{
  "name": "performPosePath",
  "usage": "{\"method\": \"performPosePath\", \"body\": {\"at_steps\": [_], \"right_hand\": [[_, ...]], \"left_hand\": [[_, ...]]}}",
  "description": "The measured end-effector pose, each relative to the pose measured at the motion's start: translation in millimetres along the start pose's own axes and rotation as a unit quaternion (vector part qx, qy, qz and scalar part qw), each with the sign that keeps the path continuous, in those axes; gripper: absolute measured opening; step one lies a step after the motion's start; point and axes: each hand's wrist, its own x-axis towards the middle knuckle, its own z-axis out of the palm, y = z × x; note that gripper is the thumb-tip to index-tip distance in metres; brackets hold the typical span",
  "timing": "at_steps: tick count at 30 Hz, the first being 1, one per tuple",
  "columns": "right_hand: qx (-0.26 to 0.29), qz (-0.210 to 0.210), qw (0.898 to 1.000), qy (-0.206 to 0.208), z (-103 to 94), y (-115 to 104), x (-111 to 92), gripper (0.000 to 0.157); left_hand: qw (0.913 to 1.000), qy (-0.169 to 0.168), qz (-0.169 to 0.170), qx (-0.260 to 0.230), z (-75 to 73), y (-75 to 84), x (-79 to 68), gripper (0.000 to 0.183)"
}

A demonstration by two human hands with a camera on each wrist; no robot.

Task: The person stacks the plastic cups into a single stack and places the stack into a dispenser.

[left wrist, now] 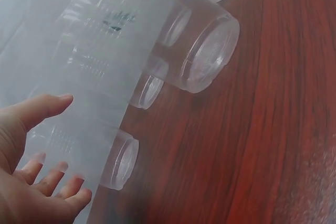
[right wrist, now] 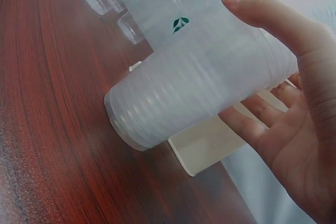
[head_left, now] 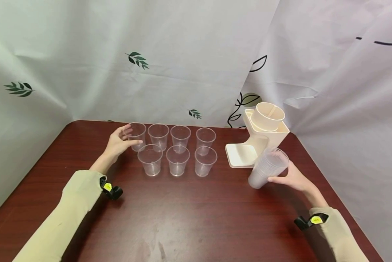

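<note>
On the left, my left hand (head_left: 118,140) is around the leftmost clear plastic cup (head_left: 137,146) of the back row, with the thumb in front and the fingers behind. In the left wrist view its thumb and loosely bent fingers (left wrist: 50,177) stand apart beside that cup; whether they touch it I cannot tell. My right hand (head_left: 294,178) holds a tilted stack of nested plastic cups (head_left: 265,169), thumb on one side and fingers (right wrist: 247,124) on the other. The stack's base is low over the table, in front of a cream cup dispenser (head_left: 268,129).
Several more clear cups stand upright in the back row, with a front row of three, including a front cup (head_left: 177,160). The dispenser has a round tube on top and a flat base plate (head_left: 242,155). A pale patterned curtain (head_left: 196,65) hangs behind the dark red table (head_left: 183,218).
</note>
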Motion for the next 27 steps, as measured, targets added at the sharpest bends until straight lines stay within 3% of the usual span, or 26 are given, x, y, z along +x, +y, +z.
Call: {"method": "performPosePath", "body": {"at_steps": [27], "right_hand": [[-0.002,0.011,1.000,0.003,0.1,-2.5,-0.3,0.086]], "left_hand": [[0.9991,0.013,0.016,0.036,6.0,-5.0,-4.6,0.076]]}}
